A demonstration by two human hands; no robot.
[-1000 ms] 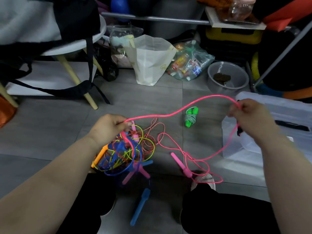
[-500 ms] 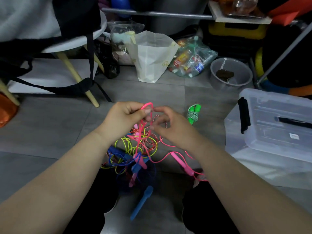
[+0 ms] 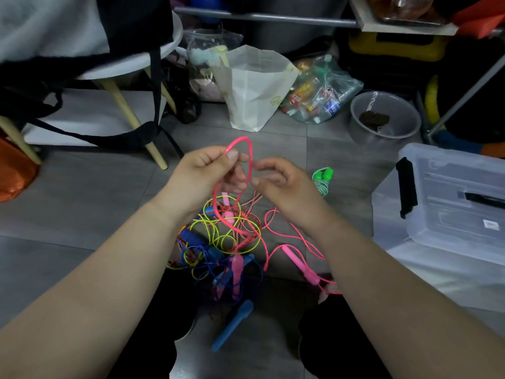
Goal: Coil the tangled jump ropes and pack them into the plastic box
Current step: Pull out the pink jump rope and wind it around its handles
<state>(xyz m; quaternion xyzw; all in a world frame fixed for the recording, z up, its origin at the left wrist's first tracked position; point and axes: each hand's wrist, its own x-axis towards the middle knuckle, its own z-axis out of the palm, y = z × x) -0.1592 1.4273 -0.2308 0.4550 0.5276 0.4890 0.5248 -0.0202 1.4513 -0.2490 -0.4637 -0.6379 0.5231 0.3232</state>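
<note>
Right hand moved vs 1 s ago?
Yes. The right hand went left, away from the plastic box, to the left hand gripping the pink jump rope.

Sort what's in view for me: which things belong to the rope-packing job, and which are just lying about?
Job: pink rope pinched in the left hand; rope tangle; coiled green-handled rope; plastic box.
Lying about: white bag; bag of bottles; grey bowl; stool.

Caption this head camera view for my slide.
Left hand pinches a pink jump rope loop above the tangled ropes, right hand beside it, plastic box at right.
</note>
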